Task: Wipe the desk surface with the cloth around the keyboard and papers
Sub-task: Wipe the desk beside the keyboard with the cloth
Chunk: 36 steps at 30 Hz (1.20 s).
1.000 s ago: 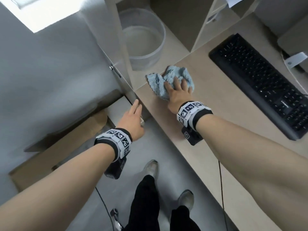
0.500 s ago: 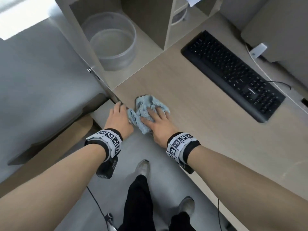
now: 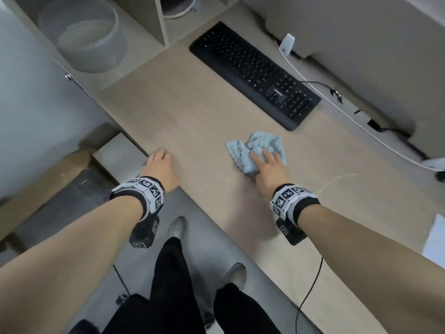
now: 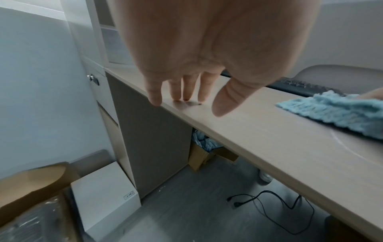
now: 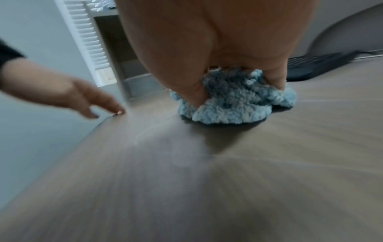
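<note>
Right hand presses the cloth flat on the desk, fingers spread and mostly straight on top; in the right wrist view thumb and outer finger dig into the fluffy blue pile. Cloth is crumpled, light blue, just in front of the keyboard's near right corner, not touching it. Left hand sits at the desk's front edge, well left of the cloth, fingers relaxed, tips touching the edge, holding nothing.

Keyboard black, lying diagonal on the desk; a small white logo above the number pad, too blurred to read. Wrist bands on both arms carry black-and-white square marker codes. A white box on the floor has a small label, unreadable.

Clear round tub stands in the open shelf compartment left of the desk; contents cannot be told. Another round container in the next compartment, mostly cut off. Under the desk in the left wrist view, an open cardboard box holds pale blue crumpled material. Paper lies at the desk's right edge. White cable runs behind the keyboard.
</note>
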{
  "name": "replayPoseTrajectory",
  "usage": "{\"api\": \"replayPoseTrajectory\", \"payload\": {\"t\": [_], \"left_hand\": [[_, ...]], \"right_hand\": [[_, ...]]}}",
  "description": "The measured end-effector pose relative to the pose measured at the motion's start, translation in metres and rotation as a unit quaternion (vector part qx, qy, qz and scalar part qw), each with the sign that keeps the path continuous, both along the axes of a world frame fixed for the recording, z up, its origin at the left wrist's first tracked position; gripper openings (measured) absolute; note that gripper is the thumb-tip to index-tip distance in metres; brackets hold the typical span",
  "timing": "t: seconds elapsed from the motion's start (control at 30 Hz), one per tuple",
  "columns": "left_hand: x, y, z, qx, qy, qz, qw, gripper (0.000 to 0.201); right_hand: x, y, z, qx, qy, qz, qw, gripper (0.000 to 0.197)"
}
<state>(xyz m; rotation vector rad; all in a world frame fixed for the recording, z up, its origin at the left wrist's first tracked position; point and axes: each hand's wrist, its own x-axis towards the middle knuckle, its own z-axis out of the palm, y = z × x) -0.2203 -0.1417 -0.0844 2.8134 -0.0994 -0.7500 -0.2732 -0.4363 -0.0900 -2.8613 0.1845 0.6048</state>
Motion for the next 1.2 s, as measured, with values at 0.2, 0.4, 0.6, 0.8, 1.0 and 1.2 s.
{"api": "replayPoseTrajectory", "payload": {"t": [0.2, 0.4, 0.6, 0.8, 1.0, 1.2], "left_hand": [[0.004, -0.002, 0.001, 0.042, 0.0, -0.026, 0.999, 0.07], [0.001, 0.007, 0.003, 0.028, 0.019, -0.055, 0.998, 0.073], [0.013, 0.004, 0.022, 0.042, 0.033, -0.083, 0.995, 0.065], [0.004, 0.007, 0.02, 0.039, 0.021, -0.09, 0.995, 0.062], [0.004, 0.005, 0.021, 0.036, 0.017, -0.084, 0.996, 0.066], [0.005, 0.005, 0.02, 0.034, 0.017, -0.082, 0.996, 0.067]], "right_hand": [[0.048, -0.034, -0.004, 0.026, -0.051, -0.128, 0.99, 0.06], [0.03, 0.068, -0.002, 0.069, -0.019, 0.1, 0.992, 0.06], [0.047, 0.031, 0.005, 0.107, -0.069, 0.014, 0.992, 0.059], [0.082, -0.047, 0.006, -0.04, -0.027, -0.154, 0.987, 0.05], [0.032, 0.025, -0.001, 0.095, -0.038, 0.033, 0.994, 0.059], [0.053, -0.077, 0.006, 0.002, -0.062, -0.176, 0.982, 0.052]]}}
